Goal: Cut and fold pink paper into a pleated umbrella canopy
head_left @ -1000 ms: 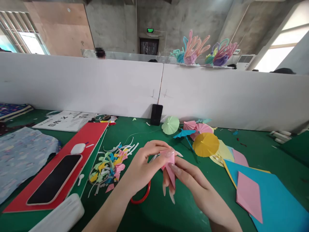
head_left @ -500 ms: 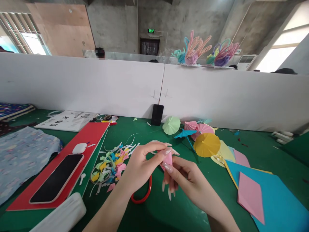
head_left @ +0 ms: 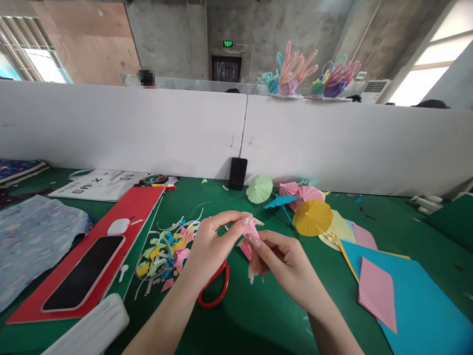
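Note:
Both hands meet over the green table, pinching one small folded piece of pink paper (head_left: 251,229). My left hand (head_left: 220,236) is closed on its upper end, thumb against the fingers. From the right, my right hand (head_left: 278,254) grips the lower edge between thumb and fingers. A pleated pink paper piece (head_left: 245,250) shows just under the hands; whether it joins the held paper I cannot tell. Beneath my left wrist lie red-handled scissors (head_left: 226,286), their blades mostly hidden by the hand.
Colourful paper scraps (head_left: 173,249) are heaped to the left, beside a red board (head_left: 92,246) carrying a phone (head_left: 84,273). Small paper umbrellas, one yellow (head_left: 313,218), stand ahead to the right. Blue sheets (head_left: 414,291) lie at right. A white partition (head_left: 148,133) closes the back.
The pink paper has tilted between my fingers, and the pleated pink piece under it now shows more. My right hand's fingers have curled in a little. The whole view has shifted slightly.

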`<control>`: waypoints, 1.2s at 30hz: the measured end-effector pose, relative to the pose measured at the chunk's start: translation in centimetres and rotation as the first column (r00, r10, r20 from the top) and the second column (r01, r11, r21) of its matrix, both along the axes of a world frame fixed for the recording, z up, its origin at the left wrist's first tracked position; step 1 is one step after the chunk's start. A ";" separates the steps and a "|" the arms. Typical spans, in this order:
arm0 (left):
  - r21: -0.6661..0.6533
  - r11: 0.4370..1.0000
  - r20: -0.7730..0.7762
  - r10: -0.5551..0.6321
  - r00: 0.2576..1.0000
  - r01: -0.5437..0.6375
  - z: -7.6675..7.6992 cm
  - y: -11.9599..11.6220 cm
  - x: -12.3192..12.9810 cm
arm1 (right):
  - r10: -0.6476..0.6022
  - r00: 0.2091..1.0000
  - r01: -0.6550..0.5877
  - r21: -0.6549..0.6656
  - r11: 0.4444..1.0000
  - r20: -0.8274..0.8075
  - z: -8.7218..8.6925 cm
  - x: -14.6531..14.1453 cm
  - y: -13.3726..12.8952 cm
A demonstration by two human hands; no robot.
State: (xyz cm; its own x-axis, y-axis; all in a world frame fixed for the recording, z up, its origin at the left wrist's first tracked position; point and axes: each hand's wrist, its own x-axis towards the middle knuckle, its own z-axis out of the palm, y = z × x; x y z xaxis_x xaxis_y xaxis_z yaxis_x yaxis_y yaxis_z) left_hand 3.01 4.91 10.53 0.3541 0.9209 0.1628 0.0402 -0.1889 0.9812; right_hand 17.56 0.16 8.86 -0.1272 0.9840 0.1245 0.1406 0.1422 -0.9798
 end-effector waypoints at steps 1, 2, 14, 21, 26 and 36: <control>0.002 1.000 -0.010 0.010 1.000 -0.010 0.0 0.0 0.0 | 0.003 1.000 -0.003 -0.012 1.000 -0.013 0.0 0.0 0.0; 0.008 1.000 -0.016 0.023 1.000 -0.023 -0.1 0.0 0.1 | 0.001 0.999 -0.002 -0.025 1.000 -0.034 0.0 -0.1 0.1; 0.061 0.992 0.030 0.105 0.994 -0.107 -1.1 0.0 0.8 | 0.016 0.997 -0.019 -0.040 0.999 -0.073 -0.4 0.1 0.7; 0.049 0.994 -0.006 0.103 0.995 -0.103 -1.3 0.4 0.8 | 0.110 0.988 -0.118 -0.064 0.991 -0.112 -0.5 0.6 1.1; 0.093 0.994 -0.064 0.066 0.996 -0.060 -1.0 0.6 0.9 | 0.119 0.987 -0.127 -0.069 0.989 -0.108 -0.4 0.8 1.1; 0.301 0.943 -0.246 -0.065 0.967 0.140 -1.2 0.8 -0.3 | 0.150 0.989 -0.149 -0.102 0.984 0.003 -0.2 1.5 0.6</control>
State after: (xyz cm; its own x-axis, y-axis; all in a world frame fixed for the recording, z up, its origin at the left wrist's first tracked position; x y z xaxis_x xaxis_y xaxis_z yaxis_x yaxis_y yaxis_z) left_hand 2.74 5.75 9.34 0.5062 0.7927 0.3396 0.2212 -0.5000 0.8373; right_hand 19.02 0.75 8.65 -0.2742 0.9614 0.0237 0.1353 0.0629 -0.9888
